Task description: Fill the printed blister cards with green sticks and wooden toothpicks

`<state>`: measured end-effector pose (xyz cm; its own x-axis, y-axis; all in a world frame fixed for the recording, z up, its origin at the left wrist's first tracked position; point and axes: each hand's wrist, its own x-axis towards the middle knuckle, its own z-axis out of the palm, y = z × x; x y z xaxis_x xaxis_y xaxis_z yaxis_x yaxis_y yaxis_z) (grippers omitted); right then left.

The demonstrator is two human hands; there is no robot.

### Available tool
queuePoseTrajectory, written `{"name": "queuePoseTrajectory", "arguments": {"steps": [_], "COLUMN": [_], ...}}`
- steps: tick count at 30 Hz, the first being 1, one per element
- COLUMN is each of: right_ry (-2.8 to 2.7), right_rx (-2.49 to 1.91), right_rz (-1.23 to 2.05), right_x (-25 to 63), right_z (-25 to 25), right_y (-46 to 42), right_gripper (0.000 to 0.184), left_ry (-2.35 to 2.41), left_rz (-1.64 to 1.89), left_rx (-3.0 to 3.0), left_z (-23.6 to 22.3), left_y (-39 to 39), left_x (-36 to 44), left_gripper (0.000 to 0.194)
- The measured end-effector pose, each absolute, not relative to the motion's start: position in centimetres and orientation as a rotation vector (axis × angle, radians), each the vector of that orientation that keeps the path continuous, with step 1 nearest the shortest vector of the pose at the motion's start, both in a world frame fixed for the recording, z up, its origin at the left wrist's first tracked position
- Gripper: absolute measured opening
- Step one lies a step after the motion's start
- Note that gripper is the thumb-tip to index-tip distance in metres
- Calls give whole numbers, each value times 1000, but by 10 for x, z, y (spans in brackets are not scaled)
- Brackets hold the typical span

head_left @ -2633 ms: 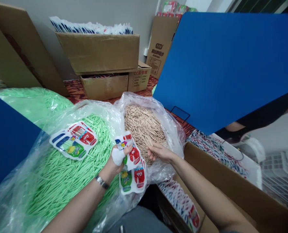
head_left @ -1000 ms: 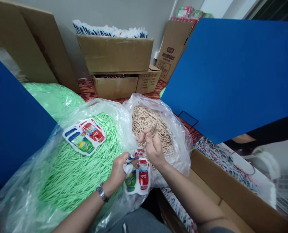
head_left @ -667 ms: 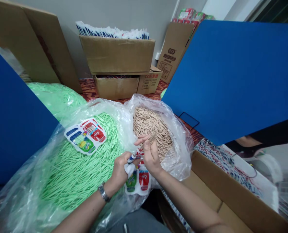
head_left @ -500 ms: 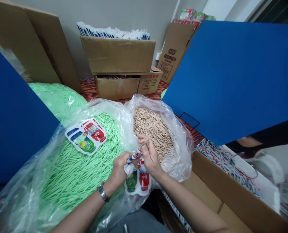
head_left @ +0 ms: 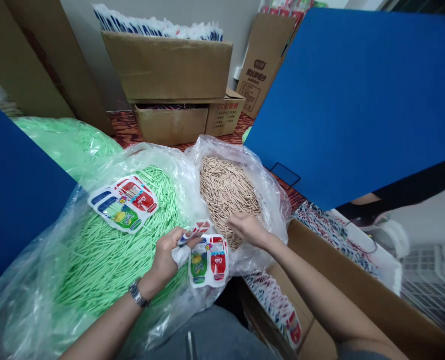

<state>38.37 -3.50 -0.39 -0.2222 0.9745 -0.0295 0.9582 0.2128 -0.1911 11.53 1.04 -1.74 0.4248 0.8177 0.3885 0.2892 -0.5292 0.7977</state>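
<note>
My left hand (head_left: 165,252) grips a printed plastic pouch (head_left: 207,260) with red and green drink pictures, held upright by its top edge between thumb and fingers. My right hand (head_left: 248,227) reaches into the clear bag of tan sticks (head_left: 224,187), fingers curled down among the sticks; what they hold is hidden. A second printed pouch (head_left: 122,203) lies flat on the clear bag of green sticks (head_left: 105,255) to the left.
Blue panels stand at the right (head_left: 350,95) and left (head_left: 15,195). Cardboard boxes (head_left: 169,65) are stacked behind. An open cardboard box (head_left: 357,295) with printed pouches sits at lower right. Another bag of green sticks (head_left: 64,140) lies at back left.
My right hand had held sticks at the pouch's opening; it has since moved right, back down into the tan stick bag. My left hand keeps hold of the pouch.
</note>
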Motion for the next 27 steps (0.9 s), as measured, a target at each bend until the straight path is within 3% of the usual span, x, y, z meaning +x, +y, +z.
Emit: {"name": "queuePoseTrajectory", "arguments": {"steps": [6, 13, 19, 24, 27], "right_ry": [-2744, -2876, -2415, -2110, -1985], "right_rx": [-2059, -1816, -1829, -1644, -1506], "right_rz": [175, 82, 142, 202, 244], "right_x": [376, 384, 392, 378, 362], "right_z": [-39, -44, -43, -26, -5], "right_y": [-48, -44, -44, -42, -44], "right_gripper": [19, 18, 23, 51, 49], "left_ry": [897, 594, 493, 507, 504], "left_rz": [1082, 1288, 1325, 1306, 1333], "left_rx": [2015, 2154, 2189, 2167, 2179], "left_z": [-12, -1, 4, -4, -6], "left_y": [4, -4, -13, -16, -17], "left_x": [111, 94, 85, 83, 82], "left_gripper": [19, 12, 12, 23, 26]}}
